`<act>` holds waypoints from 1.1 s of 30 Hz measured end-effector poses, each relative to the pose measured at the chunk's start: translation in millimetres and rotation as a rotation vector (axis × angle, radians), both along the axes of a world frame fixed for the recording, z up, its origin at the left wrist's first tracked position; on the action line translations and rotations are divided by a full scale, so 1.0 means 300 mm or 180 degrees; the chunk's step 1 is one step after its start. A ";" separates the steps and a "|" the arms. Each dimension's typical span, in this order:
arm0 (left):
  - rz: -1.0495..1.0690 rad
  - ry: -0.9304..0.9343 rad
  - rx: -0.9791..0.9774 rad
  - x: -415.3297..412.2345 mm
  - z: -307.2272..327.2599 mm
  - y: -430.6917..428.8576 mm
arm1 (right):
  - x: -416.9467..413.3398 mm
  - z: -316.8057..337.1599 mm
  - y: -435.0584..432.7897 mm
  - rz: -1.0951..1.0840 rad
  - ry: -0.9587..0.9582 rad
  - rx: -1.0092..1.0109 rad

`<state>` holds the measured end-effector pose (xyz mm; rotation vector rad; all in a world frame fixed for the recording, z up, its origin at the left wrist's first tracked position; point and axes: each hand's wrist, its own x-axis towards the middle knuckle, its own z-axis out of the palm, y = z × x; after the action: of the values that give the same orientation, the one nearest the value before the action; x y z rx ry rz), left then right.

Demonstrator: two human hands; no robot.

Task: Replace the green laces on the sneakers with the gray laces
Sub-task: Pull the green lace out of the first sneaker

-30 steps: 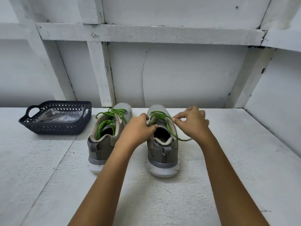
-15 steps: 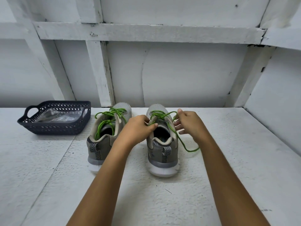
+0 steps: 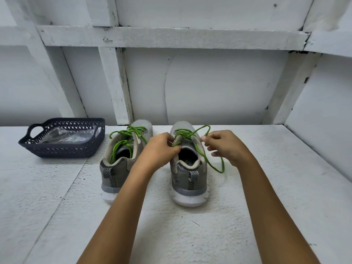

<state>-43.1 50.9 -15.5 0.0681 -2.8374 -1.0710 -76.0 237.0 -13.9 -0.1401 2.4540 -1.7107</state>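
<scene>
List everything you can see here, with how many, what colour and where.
Sneakers: two, gray with white soles, side by side mid-table, heels toward the camera.
Green laces: two, bright green, one in each sneaker, the right one partly loosened.
Basket: one, dark blue, back left of table.
Plastic bag: one, clear, inside basket; contents unclear.
Table: one, white.
Wall: white, boarded, behind table.
Left hand: pinches lace at right sneaker's tongue.
Right hand: pinches lace loop beside same sneaker.

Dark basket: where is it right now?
Head view, left side: the dark basket sits near the back wall, just left of the left sneaker, not touching it.
</scene>
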 end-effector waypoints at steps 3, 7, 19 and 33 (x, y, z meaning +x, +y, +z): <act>0.0000 -0.0045 0.0034 0.000 -0.002 0.004 | -0.001 0.001 -0.019 -0.0131 0.0235 -0.0263; 0.0019 -0.0206 0.0082 -0.001 -0.027 0.030 | -0.024 0.019 -0.023 -0.1041 0.0346 -0.1480; -0.0086 -0.0239 0.0766 0.026 -0.045 0.058 | -0.021 0.018 -0.006 -0.0856 0.0342 -0.1283; -0.0158 -0.0324 0.0306 0.008 -0.032 0.043 | -0.008 0.029 0.014 -0.0887 0.0084 -0.0754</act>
<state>-40.6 63.8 -25.1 0.0618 -2.8897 -1.2488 -78.4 241.2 -5.2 0.1632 2.3716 -2.1235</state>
